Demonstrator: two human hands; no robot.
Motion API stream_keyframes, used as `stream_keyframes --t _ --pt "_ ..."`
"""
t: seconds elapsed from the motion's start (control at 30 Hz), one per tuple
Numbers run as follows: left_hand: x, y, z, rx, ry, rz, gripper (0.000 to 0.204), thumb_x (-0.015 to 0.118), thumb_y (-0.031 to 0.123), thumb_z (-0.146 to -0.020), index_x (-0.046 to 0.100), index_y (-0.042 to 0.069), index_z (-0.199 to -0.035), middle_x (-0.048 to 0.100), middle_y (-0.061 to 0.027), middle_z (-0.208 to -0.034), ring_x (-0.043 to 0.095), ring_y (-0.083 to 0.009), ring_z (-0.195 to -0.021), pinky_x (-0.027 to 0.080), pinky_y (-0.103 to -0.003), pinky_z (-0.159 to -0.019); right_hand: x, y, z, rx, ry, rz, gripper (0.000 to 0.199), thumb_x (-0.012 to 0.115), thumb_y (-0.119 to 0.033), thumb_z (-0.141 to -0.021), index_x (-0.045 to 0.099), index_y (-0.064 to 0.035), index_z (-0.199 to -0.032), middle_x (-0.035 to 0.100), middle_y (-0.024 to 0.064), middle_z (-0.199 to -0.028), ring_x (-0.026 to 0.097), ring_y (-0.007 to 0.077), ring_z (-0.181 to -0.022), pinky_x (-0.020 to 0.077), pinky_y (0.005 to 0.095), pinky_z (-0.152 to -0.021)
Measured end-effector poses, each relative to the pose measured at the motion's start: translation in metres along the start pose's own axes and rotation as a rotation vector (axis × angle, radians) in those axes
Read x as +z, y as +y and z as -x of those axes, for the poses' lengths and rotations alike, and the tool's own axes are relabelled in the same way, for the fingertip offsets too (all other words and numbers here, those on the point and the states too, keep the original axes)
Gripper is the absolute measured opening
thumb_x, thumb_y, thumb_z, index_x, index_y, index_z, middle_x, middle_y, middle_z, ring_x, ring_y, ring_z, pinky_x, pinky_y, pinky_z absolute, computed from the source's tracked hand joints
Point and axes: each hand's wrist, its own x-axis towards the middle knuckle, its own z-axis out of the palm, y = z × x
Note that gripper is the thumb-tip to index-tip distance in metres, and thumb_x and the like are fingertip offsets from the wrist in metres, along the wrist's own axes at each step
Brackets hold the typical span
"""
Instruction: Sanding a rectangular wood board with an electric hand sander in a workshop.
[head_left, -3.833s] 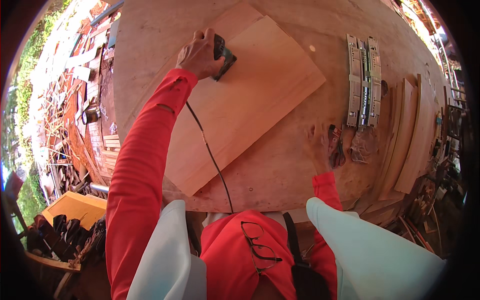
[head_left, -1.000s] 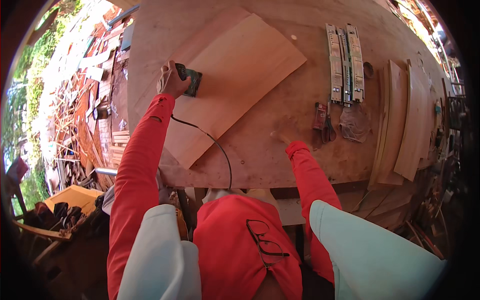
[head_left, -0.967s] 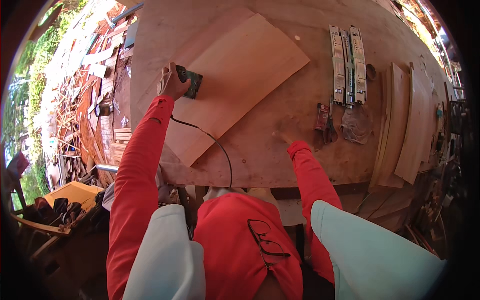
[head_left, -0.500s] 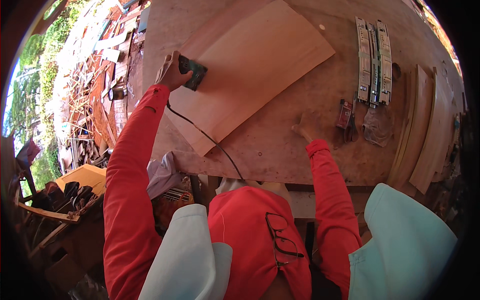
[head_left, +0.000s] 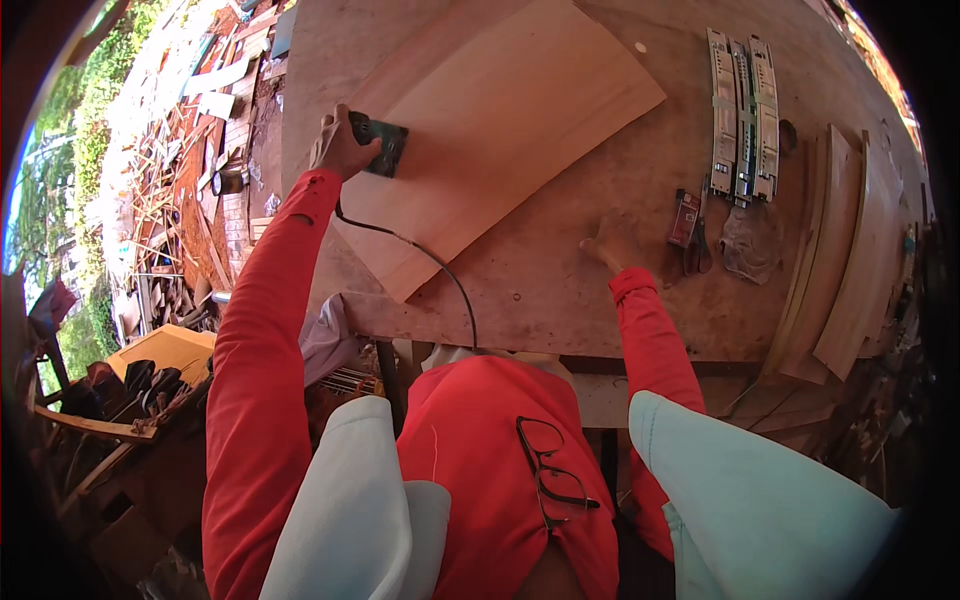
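A pale wooden panel (head_left: 510,130) lies at a slant on the wooden worktable (head_left: 560,310). My left hand (head_left: 338,146) is closed round a dark green corded sander (head_left: 388,150), which rests on the panel near its left edge. From the tool a black cord (head_left: 445,268) curves over the panel's lower corner to the table's front edge, by my body. To the right of the panel, my right hand (head_left: 614,242) leans on the bare tabletop with its fingers apart, holding nothing.
Metal drawer slides (head_left: 742,120) lie at the right, above a small red box (head_left: 685,218), scissors (head_left: 698,252) and a clear plastic bag (head_left: 750,245). Long boards (head_left: 835,260) line the right side. Scrap wood (head_left: 180,180) litters the ground at left.
The view has shifted slightly. The sander has turned a little in my left hand and stays near the same part of the panel. My right hand remains on the table.
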Motion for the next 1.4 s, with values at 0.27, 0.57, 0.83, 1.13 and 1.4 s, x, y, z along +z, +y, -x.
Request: stream_keyframes --t 0.27,0.57,0.83,1.13,1.4 --pt "0.003 -0.017 -0.040 -0.082 0.123 0.013 0.076 0.078 0.044 -0.072 0.047 0.001 -0.126 0.058 -0.0297 -0.123 0.065 -0.0472 -0.108 0.054 -0.054 -0.092 -0.006 -0.011 0.006 0.106 0.038 -0.106 0.093 0.090 -0.033 -0.070 0.046 0.0091 -0.140 0.045 0.0392 -0.141 0.048 0.0508 -0.130 0.0467 0.0501 -0.108" --pt "0.002 0.061 -0.049 0.047 0.107 -0.028 0.073 0.079 0.045 -0.073 0.048 0.007 -0.128 0.059 -0.0259 -0.126 0.066 -0.0486 -0.106 0.055 -0.055 -0.092 0.007 0.001 0.013 -0.016 0.206 -0.113 0.088 0.089 -0.033 -0.070 0.048 0.0150 -0.130 0.054 0.0365 -0.129 0.051 0.0498 -0.125 0.0490 0.0517 -0.102" --pt "-0.006 0.030 -0.087 0.011 0.137 -0.051 0.077 0.080 0.045 -0.072 0.046 0.005 -0.129 0.058 -0.0295 -0.124 0.067 -0.0478 -0.104 0.056 -0.054 -0.089 0.022 -0.002 0.008 -0.010 0.269 -0.044 0.085 0.087 -0.030 -0.073 0.044 0.0105 -0.134 0.051 0.0354 -0.133 0.050 0.0490 -0.126 0.0496 0.0527 -0.100" --pt "0.001 0.044 -0.073 0.150 0.132 -0.033 0.073 0.079 0.044 -0.074 0.049 0.006 -0.128 0.059 -0.0246 -0.126 0.066 -0.0467 -0.109 0.055 -0.053 -0.091 0.037 0.009 0.013 -0.008 0.408 -0.111 0.084 0.089 -0.031 -0.072 0.044 0.0057 -0.134 0.049 0.0311 -0.131 0.059 0.0503 -0.115 0.0536 0.0519 -0.093" --pt "-0.003 0.081 -0.094 0.077 0.155 -0.067 0.075 0.078 0.046 -0.073 0.048 0.006 -0.129 0.059 -0.0266 -0.124 0.067 -0.0457 -0.106 0.056 -0.053 -0.088 0.020 -0.001 0.015 0.057 0.333 -0.081 0.082 0.090 -0.029 -0.072 0.046 0.0055 -0.131 0.051 0.0308 -0.128 0.060 0.0488 -0.112 0.0537 0.0508 -0.092"
